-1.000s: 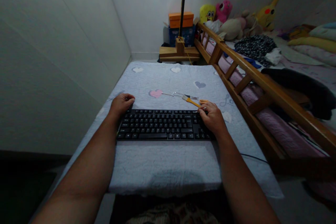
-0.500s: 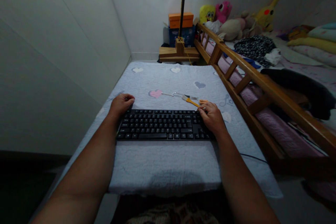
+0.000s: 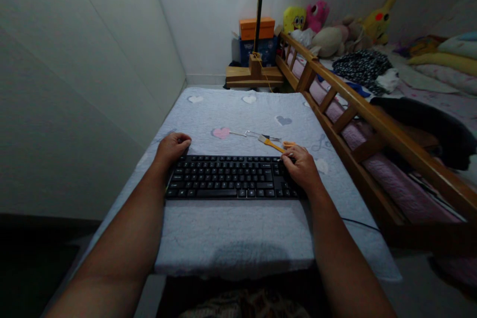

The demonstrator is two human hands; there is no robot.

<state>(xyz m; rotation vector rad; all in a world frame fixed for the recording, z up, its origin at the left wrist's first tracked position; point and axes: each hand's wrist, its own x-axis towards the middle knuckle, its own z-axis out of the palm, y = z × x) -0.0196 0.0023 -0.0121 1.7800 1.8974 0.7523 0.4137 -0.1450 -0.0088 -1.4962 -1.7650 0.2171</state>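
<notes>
A black keyboard (image 3: 223, 178) lies flat on the cloth-covered table in front of me. My left hand (image 3: 172, 149) rests at its far left corner, fingers curled in and thumb against them; nothing shows between them. Over the keyboard's far right part, my right hand (image 3: 300, 166) pinches what looks like a thin cotton swab (image 3: 279, 160), its white tip close to the top row of keys. The hand hides much of the number pad. Just beyond it lie a brush with a yellow handle (image 3: 275, 146) and a small orange item (image 3: 288, 144) whose kind is unclear.
Behind the keyboard lie a thin pale stick (image 3: 237, 133) and a slim metal tool with a dark part (image 3: 266, 136). A black cable (image 3: 360, 223) runs off the table's right side. A wooden bed rail (image 3: 346, 99) borders the right; a wall stands left.
My right fingers have shifted slightly, and the white tip now shows at the keyboard's top row. My left hand and the keyboard stay put.
</notes>
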